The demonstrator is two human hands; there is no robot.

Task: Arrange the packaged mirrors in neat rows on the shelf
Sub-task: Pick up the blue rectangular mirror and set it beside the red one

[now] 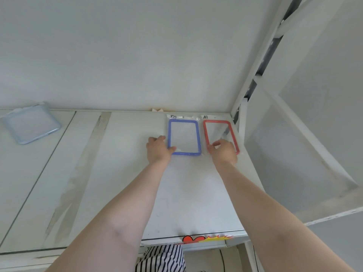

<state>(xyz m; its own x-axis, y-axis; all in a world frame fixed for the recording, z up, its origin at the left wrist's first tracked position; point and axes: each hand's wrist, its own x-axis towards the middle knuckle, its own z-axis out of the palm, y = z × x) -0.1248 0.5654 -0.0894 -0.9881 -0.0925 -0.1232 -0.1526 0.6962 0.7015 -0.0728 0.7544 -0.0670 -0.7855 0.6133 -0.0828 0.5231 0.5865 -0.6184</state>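
Note:
Two packaged mirrors lie flat side by side at the back right of the white shelf (196,193). The blue-framed mirror (184,137) is on the left, the red-framed mirror (218,132) on the right, close to the shelf's right edge. My left hand (158,149) holds the near left corner of the blue mirror, thumb on its frame. My right hand (224,151) pinches the near edge of the red mirror's clear package and covers its lower frame. A pale blue-framed mirror (31,125) lies alone at the far left back.
The white back wall (137,55) rises behind the shelf. A white upright post (255,65) and slanted panels bound the right side. Worn tape strips (82,169) run across the shelf. A red and yellow sticker (204,238) marks the front edge.

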